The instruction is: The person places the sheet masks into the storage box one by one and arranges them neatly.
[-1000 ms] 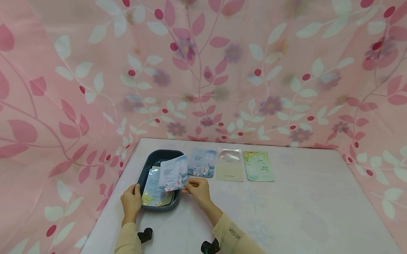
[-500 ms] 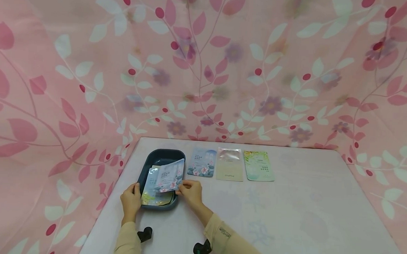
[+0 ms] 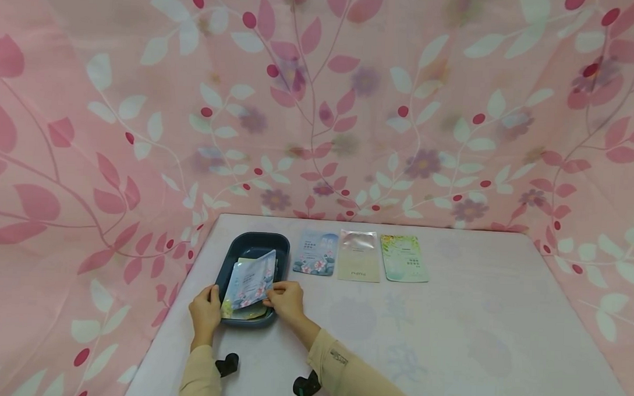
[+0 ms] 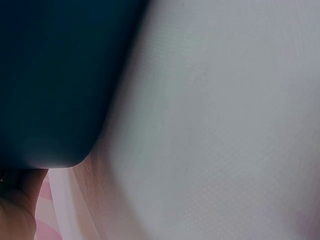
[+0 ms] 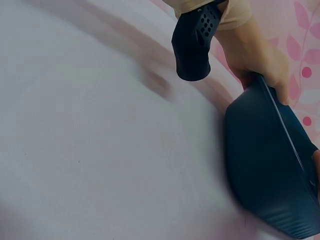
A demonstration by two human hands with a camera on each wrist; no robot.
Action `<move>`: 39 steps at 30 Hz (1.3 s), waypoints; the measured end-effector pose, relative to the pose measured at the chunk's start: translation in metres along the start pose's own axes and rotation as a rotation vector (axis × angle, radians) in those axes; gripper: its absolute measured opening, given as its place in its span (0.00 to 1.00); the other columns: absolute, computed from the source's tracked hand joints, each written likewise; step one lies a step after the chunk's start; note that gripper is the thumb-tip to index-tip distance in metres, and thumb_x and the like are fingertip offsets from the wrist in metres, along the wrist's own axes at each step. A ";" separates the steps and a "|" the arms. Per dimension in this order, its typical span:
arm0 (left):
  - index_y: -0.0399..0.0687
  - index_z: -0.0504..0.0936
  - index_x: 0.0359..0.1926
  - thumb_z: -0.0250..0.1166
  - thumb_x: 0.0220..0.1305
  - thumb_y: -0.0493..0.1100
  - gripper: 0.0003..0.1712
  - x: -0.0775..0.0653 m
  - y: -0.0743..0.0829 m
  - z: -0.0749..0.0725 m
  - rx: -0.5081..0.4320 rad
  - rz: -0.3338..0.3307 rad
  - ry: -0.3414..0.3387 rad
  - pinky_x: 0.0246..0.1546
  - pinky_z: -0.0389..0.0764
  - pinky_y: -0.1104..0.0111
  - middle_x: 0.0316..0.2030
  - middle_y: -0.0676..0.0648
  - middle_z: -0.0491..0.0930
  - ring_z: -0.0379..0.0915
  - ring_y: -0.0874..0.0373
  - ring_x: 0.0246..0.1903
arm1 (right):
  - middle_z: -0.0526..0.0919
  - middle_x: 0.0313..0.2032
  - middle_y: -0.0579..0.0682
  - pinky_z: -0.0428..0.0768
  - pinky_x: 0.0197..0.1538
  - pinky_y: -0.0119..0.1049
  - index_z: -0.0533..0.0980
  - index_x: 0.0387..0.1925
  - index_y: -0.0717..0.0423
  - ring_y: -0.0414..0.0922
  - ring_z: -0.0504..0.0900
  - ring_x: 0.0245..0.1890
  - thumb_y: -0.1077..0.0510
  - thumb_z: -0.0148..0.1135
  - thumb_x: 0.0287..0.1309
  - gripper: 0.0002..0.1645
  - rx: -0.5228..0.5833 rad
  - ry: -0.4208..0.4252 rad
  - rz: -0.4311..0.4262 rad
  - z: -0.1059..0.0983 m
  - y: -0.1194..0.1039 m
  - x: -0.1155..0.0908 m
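Observation:
A dark blue plastic basin (image 3: 262, 242) stands at the left of the table. My left hand (image 3: 205, 315) holds its left rim; the right wrist view shows the basin (image 5: 265, 155) with the left hand (image 5: 257, 55) gripping its rim. Inside it, my right hand (image 3: 287, 300) pinches the lower right edge of a blue floral sheet mask packet (image 3: 253, 280), slightly tilted. Underneath lies at least one other packet (image 3: 245, 314) with yellow print, mostly covered. The left wrist view holds chiefly the basin's outer wall (image 4: 50, 90).
Right of the basin, three flat packets lie in a row: a blue floral packet (image 3: 315, 254), a beige and silver packet (image 3: 359, 258), and a green packet (image 3: 404, 259). They rest on the white-covered table (image 3: 475, 320). A pink floral curtain (image 3: 371, 136) hangs behind.
My right hand has moved left and slightly down, bringing the floral packet from above the basin's right rim over the packets inside. The left hand stays on the rim.

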State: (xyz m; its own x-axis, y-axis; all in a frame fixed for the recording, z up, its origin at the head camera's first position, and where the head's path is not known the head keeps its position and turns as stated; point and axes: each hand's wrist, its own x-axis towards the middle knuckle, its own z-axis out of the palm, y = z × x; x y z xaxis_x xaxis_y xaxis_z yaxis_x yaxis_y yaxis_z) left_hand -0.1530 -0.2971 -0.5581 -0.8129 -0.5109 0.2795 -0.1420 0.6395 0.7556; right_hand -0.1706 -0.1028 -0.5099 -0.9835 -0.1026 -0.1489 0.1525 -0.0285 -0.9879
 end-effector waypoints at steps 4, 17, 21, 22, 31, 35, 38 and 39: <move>0.24 0.78 0.44 0.53 0.68 0.37 0.17 -0.001 0.001 0.000 -0.004 0.007 0.005 0.52 0.69 0.44 0.43 0.26 0.78 0.72 0.30 0.48 | 0.83 0.25 0.64 0.82 0.26 0.32 0.77 0.37 0.79 0.51 0.85 0.22 0.74 0.60 0.51 0.10 -0.048 -0.020 0.005 0.003 0.003 0.001; 0.23 0.78 0.43 0.53 0.68 0.36 0.16 -0.002 0.001 0.000 -0.006 0.027 0.020 0.51 0.70 0.44 0.42 0.26 0.78 0.73 0.30 0.47 | 0.83 0.18 0.59 0.78 0.19 0.27 0.79 0.26 0.76 0.49 0.84 0.17 0.75 0.63 0.46 0.03 -0.231 -0.110 -0.132 0.002 0.003 -0.002; 0.23 0.78 0.43 0.53 0.68 0.37 0.17 -0.001 0.002 0.000 -0.011 0.023 0.019 0.51 0.70 0.44 0.43 0.26 0.78 0.73 0.30 0.47 | 0.83 0.17 0.58 0.77 0.19 0.26 0.79 0.25 0.75 0.48 0.83 0.16 0.75 0.63 0.45 0.03 -0.271 -0.110 -0.176 0.001 0.002 -0.001; 0.23 0.79 0.43 0.53 0.68 0.37 0.17 -0.001 0.002 0.000 -0.011 0.024 0.020 0.51 0.70 0.44 0.43 0.26 0.78 0.73 0.30 0.47 | 0.83 0.16 0.57 0.77 0.18 0.26 0.79 0.25 0.75 0.48 0.83 0.16 0.75 0.64 0.44 0.03 -0.276 -0.112 -0.176 0.001 0.002 -0.001; 0.23 0.79 0.43 0.53 0.68 0.37 0.16 -0.002 0.001 0.001 -0.024 0.009 0.012 0.50 0.71 0.44 0.42 0.26 0.78 0.74 0.31 0.46 | 0.83 0.15 0.55 0.77 0.17 0.27 0.80 0.22 0.73 0.45 0.82 0.14 0.74 0.63 0.46 0.02 -0.302 -0.115 -0.125 0.001 0.001 -0.001; 0.22 0.78 0.45 0.51 0.69 0.37 0.17 -0.002 0.002 0.001 -0.027 -0.018 -0.010 0.51 0.70 0.45 0.43 0.25 0.77 0.73 0.31 0.47 | 0.83 0.16 0.56 0.78 0.19 0.27 0.80 0.25 0.74 0.49 0.84 0.16 0.74 0.62 0.47 0.02 -0.303 -0.123 -0.117 0.000 -0.002 -0.002; 0.22 0.77 0.45 0.51 0.69 0.37 0.18 -0.002 0.002 0.000 -0.021 -0.019 -0.009 0.52 0.70 0.45 0.44 0.25 0.77 0.73 0.31 0.48 | 0.83 0.17 0.57 0.78 0.19 0.27 0.79 0.26 0.75 0.51 0.84 0.18 0.74 0.62 0.48 0.03 -0.300 -0.135 -0.126 0.000 -0.002 -0.003; 0.22 0.77 0.45 0.51 0.69 0.37 0.18 -0.002 0.002 0.000 -0.020 -0.018 -0.008 0.52 0.70 0.45 0.44 0.25 0.77 0.73 0.31 0.48 | 0.83 0.18 0.57 0.78 0.19 0.27 0.79 0.27 0.76 0.50 0.84 0.17 0.75 0.62 0.48 0.03 -0.297 -0.139 -0.128 0.000 -0.001 -0.003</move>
State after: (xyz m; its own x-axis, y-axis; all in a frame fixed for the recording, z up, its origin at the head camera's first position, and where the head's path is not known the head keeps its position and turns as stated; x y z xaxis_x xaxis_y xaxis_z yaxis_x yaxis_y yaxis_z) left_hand -0.1519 -0.2950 -0.5571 -0.8151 -0.5173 0.2609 -0.1453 0.6185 0.7722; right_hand -0.1680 -0.1024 -0.5084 -0.9672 -0.2515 -0.0357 -0.0263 0.2390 -0.9707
